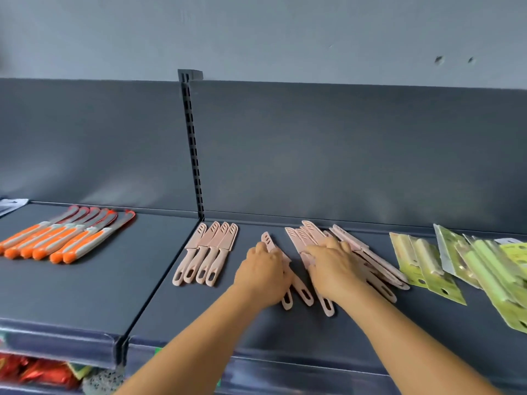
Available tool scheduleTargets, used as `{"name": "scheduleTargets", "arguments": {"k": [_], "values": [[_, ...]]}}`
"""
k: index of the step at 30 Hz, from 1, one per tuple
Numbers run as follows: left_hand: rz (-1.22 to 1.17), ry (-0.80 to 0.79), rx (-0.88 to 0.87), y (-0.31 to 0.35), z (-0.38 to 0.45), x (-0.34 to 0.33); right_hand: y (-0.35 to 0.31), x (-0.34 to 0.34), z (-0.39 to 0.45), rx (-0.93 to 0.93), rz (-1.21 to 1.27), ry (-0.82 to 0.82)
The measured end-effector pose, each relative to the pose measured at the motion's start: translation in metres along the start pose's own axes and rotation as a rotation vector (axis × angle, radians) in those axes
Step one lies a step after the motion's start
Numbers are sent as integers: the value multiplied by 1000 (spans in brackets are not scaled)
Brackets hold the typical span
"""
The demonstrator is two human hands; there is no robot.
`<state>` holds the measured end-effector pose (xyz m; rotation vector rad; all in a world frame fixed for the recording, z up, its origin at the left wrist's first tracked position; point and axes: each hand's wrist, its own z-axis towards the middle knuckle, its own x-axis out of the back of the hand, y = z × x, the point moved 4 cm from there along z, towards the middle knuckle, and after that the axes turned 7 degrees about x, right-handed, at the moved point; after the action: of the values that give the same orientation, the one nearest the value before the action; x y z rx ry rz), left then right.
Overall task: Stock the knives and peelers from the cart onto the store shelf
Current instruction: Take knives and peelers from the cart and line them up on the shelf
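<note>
A: Shelf (256, 332), dark grey, two bays split by a slotted upright (194, 149). What lies on the left bay?

B: Orange-handled knives (61, 236), one row, side by side, handles toward the front edge, blades toward the back panel. A pale packet corner (12, 205) shows at the far left edge.

A: Right bay?

B: Four pink sheathed knives (206, 253), a neat row just beside the upright, touching one another, loop handles toward the front. To their right, a single pink knife (278, 260) under the left hand (263, 276). Further right, a loose pile of pink knives (359, 260), overlapping and fanned at angles. At the far right, green carded peelers (462, 266), overlapping, some running off the edge of view.

A: State of the hands?

B: Left hand: palm down, fingers curled over the single pink knife, gripping it. Right hand (332, 266): palm down on the near end of the pile, fingers bent over several knives; pressing or grasping, cannot tell which.

A: Below the shelf?

B: Red packaged goods (31, 369) on a lower level, partly seen.
</note>
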<state>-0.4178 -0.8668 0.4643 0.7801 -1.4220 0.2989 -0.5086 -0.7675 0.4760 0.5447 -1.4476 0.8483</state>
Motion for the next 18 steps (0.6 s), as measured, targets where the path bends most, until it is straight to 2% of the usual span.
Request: {"name": "scheduleTargets", "arguments": {"k": [2, 5, 11, 14, 16, 18], "values": [[26, 10, 4, -4, -1, 4, -7, 2, 2, 58, 41, 29], [77, -2, -16, -15, 4, 11, -21, 0, 2, 117, 87, -12], [31, -12, 43, -8, -7, 12, -36, -6, 4, 18, 1, -103], [93, -17, 75, -6, -10, 13, -39, 0, 4, -45, -20, -137], [157, -7, 106, -9, -9, 16, -41, 3, 3, -104, -38, -223], [189, 7, 122, -13, -9, 17, -45, 3, 2, -92, -100, -222]]}}
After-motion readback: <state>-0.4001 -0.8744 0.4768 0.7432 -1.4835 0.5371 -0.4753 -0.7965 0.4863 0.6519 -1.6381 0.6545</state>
